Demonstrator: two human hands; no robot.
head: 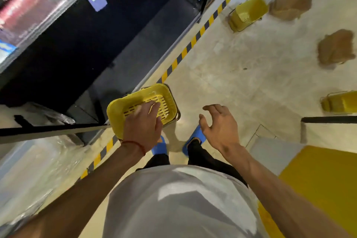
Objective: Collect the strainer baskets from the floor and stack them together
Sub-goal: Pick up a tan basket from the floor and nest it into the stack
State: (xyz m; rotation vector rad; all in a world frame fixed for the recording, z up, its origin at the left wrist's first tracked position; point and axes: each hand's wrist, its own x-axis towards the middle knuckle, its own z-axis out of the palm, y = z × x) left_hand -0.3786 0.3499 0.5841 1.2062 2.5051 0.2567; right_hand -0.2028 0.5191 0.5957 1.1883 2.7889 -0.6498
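- Left of my left hand, black-and-yellow striped floor tape runs along the foot of a dark cabinet.
- My left hand grips the near rim of a yellow slotted plastic strainer basket, fingers reaching inside over the slots. It is held off the floor, open side up, probably so the next one can nest. A second rim shows at its far edge, so it may already be a stack.
- My right hand, just beside the basket, is empty, its fingers spread and loosely bent, free for the next pickup.
- Well beyond my right hand, on the concrete floor, lie an overturned yellow basket, two brown baskets, and another yellow basket at the edge, all uncollected.
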